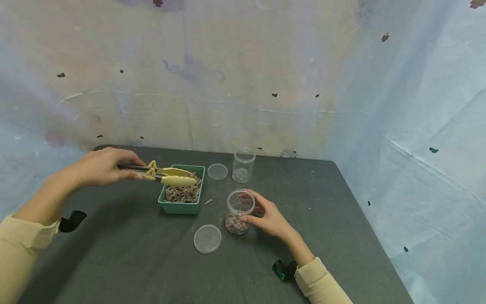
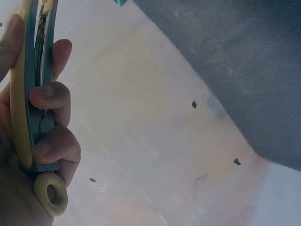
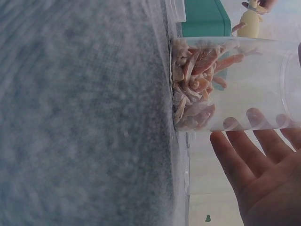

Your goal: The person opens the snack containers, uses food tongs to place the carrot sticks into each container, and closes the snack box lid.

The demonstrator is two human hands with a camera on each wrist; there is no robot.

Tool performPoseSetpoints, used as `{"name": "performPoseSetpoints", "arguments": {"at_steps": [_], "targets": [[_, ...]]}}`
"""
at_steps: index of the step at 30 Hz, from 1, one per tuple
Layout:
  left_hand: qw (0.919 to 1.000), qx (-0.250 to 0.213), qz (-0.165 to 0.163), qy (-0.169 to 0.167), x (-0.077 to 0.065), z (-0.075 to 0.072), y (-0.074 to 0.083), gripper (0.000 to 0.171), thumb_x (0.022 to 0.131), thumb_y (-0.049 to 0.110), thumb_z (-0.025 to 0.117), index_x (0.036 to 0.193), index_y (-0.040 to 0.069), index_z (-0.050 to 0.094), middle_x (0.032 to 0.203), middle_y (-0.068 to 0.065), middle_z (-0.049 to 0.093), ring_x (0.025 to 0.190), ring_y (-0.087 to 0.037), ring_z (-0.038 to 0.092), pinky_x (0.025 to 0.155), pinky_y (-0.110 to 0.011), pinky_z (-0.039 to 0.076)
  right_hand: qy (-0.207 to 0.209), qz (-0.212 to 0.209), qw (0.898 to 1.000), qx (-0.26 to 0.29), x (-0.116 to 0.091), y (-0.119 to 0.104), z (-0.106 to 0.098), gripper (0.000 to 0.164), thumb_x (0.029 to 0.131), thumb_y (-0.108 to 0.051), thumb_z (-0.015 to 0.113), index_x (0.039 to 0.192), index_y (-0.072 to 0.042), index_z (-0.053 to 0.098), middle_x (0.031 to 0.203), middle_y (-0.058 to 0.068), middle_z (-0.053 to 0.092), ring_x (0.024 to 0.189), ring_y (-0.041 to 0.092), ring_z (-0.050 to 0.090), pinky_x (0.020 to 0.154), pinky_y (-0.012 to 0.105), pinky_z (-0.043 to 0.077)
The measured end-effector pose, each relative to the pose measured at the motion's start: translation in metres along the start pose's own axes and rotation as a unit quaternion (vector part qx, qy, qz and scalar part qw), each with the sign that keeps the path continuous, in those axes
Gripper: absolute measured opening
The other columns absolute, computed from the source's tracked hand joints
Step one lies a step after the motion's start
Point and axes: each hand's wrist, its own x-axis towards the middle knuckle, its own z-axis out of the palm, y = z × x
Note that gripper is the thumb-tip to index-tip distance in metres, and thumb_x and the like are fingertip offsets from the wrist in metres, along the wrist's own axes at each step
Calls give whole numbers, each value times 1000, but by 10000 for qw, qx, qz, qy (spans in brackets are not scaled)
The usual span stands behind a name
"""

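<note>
My left hand (image 1: 108,166) grips a pair of tongs (image 2: 41,89) with yellow tips. The tips reach over a green rectangular tub (image 1: 180,208), touching or close above its heap of brown-pink dried strips (image 1: 182,193). Whether a strip is between the tips, I cannot tell. My right hand (image 1: 267,217) holds a clear jar (image 3: 254,84) standing upright on the table, thumb on the near side and fingers round the far side. Similar strips (image 3: 197,80) fill the lower part of this uncapped jar.
Behind the held jar stands a second clear jar (image 1: 243,162), also without a lid. One round clear lid (image 1: 217,171) lies beside it, another lid (image 1: 207,239) nearer me. A single loose strip (image 1: 208,202) rests on the dark table (image 1: 322,211) next to the tub.
</note>
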Motion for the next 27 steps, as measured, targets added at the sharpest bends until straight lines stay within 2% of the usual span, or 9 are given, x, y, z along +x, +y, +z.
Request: {"name": "performPoseSetpoints", "arguments": {"at_steps": [8, 14, 20, 27], "targets": [[9997, -148, 65, 163, 2, -5, 6, 31, 95, 45, 76, 121, 27, 75, 115, 1, 74, 85, -13, 66, 67, -38, 48, 12, -31, 10000, -18, 0, 0, 0, 75, 96, -19, 79, 160, -18, 41, 152, 19, 53, 137, 43, 53, 104, 54, 50], [9983, -509, 114, 274, 5, -4, 18, 31, 96, 37, 77, 125, 24, 74, 114, 1, 73, 72, -14, 52, 62, -34, 40, -25, -57, 10000, -3, 1, 2, 0, 75, 96, -19, 79, 160, -19, 40, 152, 21, 52, 138, 39, 53, 105, 56, 48], [9934, -1056, 247, 363, 13, 8, 31, 34, 98, 32, 76, 128, 17, 72, 115, -4, 72, 76, -17, 55, 64, -37, 43, -18, -22, 10000, -39, 1, 1, 1, 76, 96, -18, 79, 160, -21, 40, 152, 20, 52, 139, 34, 54, 105, 53, 49], [9846, -1553, 615, 522, 24, 27, 48, 31, 98, 27, 76, 126, 16, 72, 115, -4, 72, 82, -15, 64, 66, -34, 49, -12, -3, 10000, -84, 3, -2, 1, 76, 95, -17, 79, 160, -21, 40, 152, 19, 53, 138, 33, 55, 105, 48, 51]]}}
